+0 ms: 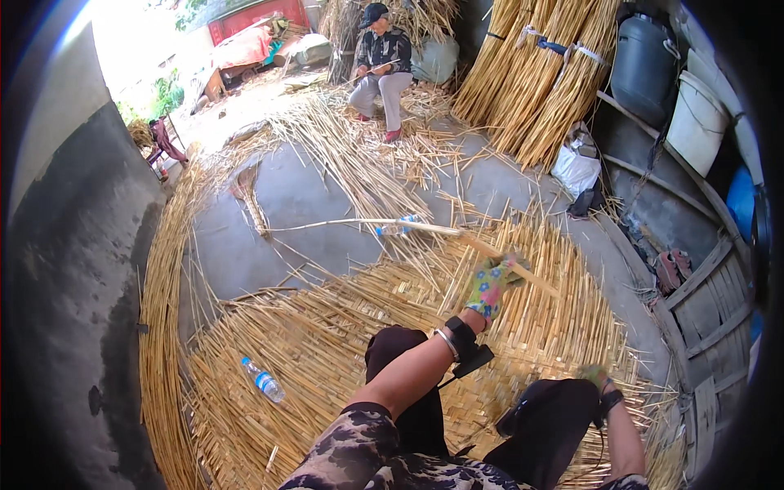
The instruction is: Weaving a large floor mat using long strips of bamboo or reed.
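My left hand [491, 287], in a green flowered glove, is closed around a long split reed [474, 239]. The reed's broad pale end points right, and its thin tail runs far left over the floor. Under my legs spreads a large woven reed mat [539, 327], with many loose reed ends along its left side. My right hand [595, 375], also gloved, is beside my right knee, low over the mat's right part. Its fingers are small, blurred and partly hidden by the knee.
A water bottle [263, 380] lies on the mat's left; another bottle [397, 226] lies beyond its far edge. Loose reeds [343, 155] and a broom [251, 200] lie ahead. Another person [382, 69] sits at the back. Reed bundles [539, 73] lean right, near buckets [697, 122].
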Motion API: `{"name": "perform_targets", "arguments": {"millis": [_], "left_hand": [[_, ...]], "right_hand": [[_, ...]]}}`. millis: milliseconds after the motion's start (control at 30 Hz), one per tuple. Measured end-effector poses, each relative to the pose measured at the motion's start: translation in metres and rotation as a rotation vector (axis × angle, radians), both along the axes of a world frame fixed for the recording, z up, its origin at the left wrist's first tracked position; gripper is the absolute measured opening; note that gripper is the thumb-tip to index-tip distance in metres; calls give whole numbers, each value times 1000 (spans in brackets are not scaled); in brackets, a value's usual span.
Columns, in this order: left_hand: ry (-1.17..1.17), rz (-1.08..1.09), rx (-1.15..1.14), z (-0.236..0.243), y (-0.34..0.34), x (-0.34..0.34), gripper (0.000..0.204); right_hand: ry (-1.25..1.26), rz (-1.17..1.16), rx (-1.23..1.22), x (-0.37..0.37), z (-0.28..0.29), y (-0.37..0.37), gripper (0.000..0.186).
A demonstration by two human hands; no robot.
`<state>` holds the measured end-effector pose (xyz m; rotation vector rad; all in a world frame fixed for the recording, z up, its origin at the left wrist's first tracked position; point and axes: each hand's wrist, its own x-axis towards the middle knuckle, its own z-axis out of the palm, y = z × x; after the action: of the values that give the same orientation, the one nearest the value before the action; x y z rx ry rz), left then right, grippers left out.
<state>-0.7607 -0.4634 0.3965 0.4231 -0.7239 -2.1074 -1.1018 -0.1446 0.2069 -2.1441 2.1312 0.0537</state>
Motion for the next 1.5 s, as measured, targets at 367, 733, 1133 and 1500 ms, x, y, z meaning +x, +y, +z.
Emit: {"name": "perform_targets", "arguments": {"millis": [367, 733, 1133, 1500], "left_hand": [[-218, -130, -209, -36, 52, -21, 13], [-404, -223, -503, -82, 26, -24, 26], [-175, 231, 56, -22, -41, 22, 21], [-200, -22, -88, -17, 44, -46, 21]], "right_hand": [[-269, -149, -520, 170, 234, -178, 27], [-789, 67, -494, 198, 168, -284, 13], [-618, -475, -280, 103, 175, -183, 20], [-1382, -485, -160, 148, 194, -192, 22]]}}
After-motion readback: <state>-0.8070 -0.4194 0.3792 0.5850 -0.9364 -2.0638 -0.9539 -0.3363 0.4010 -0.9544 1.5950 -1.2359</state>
